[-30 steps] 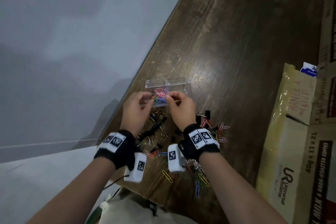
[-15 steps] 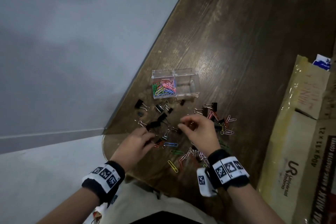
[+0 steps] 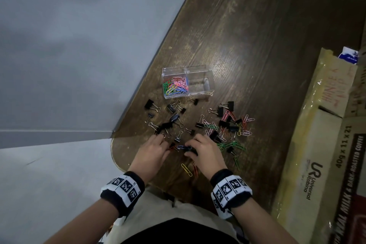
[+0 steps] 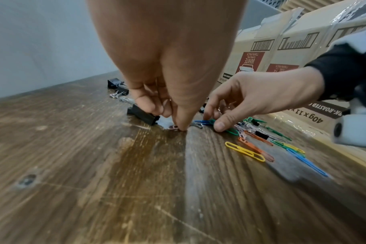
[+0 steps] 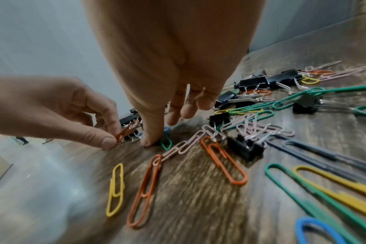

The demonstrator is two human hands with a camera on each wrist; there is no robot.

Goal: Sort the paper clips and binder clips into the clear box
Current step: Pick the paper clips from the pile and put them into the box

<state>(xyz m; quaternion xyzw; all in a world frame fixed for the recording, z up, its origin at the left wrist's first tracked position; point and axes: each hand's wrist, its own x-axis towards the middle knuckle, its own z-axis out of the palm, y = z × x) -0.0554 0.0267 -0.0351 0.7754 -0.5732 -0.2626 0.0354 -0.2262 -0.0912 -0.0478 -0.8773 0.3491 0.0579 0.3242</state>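
Both hands are down on the near edge of the wooden surface (image 3: 257, 35), working the scatter of clips. Left hand (image 3: 152, 150): the right wrist view shows thumb and forefinger pinched on an orange paper clip (image 5: 124, 132), which is tilted up off the wood at one end. Right hand (image 3: 204, 154): thumb tip pressed onto a green paper clip (image 5: 165, 142), the other fingers (image 5: 185, 112) curled loosely above it; a blue paper clip (image 3: 183, 147) lies just beyond the thumb. Cannot tell whether the green clip is actually gripped or only pinned flat. The clear box (image 3: 200, 70) stands farther out on the surface, straight ahead of both hands and slightly left of centre, well apart from them; its left compartment holds coloured paper clips (image 3: 176, 85), its right compartment looks empty. Binder clips (image 3: 172, 120) lie between hands and box. Judgement: the carry runs straight away from the body, over the binder clips, to the left compartment. The left hand sits marginally nearer that compartment. The green clip's long axis points roughly away from the thumb, so a slide toward the body should lift its edge.
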